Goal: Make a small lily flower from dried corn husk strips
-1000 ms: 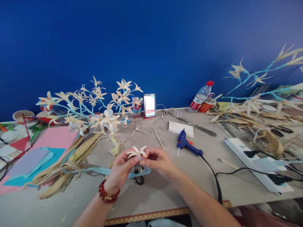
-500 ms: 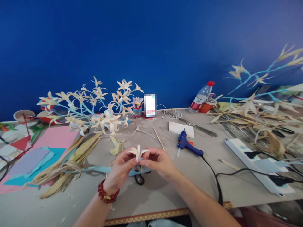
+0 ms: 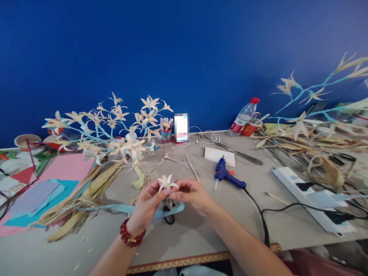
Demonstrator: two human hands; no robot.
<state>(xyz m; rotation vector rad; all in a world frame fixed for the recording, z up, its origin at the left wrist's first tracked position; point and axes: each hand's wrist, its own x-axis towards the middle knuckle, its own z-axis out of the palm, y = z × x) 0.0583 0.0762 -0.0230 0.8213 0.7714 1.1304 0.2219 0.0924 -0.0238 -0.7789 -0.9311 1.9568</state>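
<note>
A cream husk flower [image 3: 166, 184] with pointed petals stands upright between the fingertips of my left hand [image 3: 149, 199], which is closed on its base. Beside it, my right hand [image 3: 192, 195] pinches close to the flower's underside. A pale blue strip [image 3: 123, 207] runs from the left and loops below the fingers, up towards my right fingertips; its end is hidden there. Under the hands lies a pair of scissors with a dark handle [image 3: 169, 219], partly covered by the strip.
A blue glue gun [image 3: 230, 176] with a cord rests right of the hands, near a white power strip [image 3: 304, 199]. Finished flower branches [image 3: 132, 145] stand back left, above dried husks [image 3: 100, 184] and coloured paper [image 3: 66, 168]. A bottle [image 3: 243, 120] leans against the wall.
The flower has turned and tilted slightly between my fingers, showing more of its petals. The blue strip's loop beneath my right hand has become wider.
</note>
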